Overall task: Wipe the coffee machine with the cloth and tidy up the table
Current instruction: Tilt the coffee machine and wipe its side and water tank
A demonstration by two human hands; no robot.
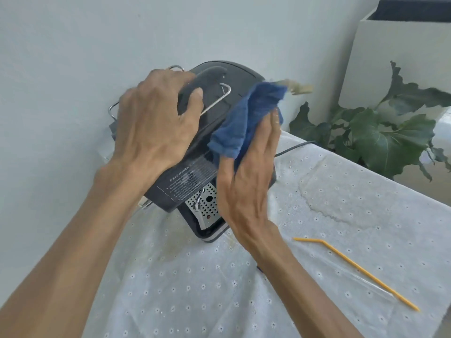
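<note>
A dark grey coffee machine [214, 89] stands against the wall on a table with a white eyelet tablecloth [195, 289]. My left hand [156, 125] lies on the machine's top, fingers wrapped over its left side next to a metal rail. My right hand [246, 181] presses a blue cloth [246, 118] against the machine's right side; the cloth bunches up above my fingers. A perforated metal drip tray [207, 206] shows below, at the machine's front.
A yellow bent straw [353, 264] lies in a clear wrapper on the tablecloth at the right. A clear plastic sheet [341, 191] lies farther back. A leafy plant [380, 137] and a white planter box [402, 57] stand beyond the right edge. A black cable [292, 148] runs behind the machine.
</note>
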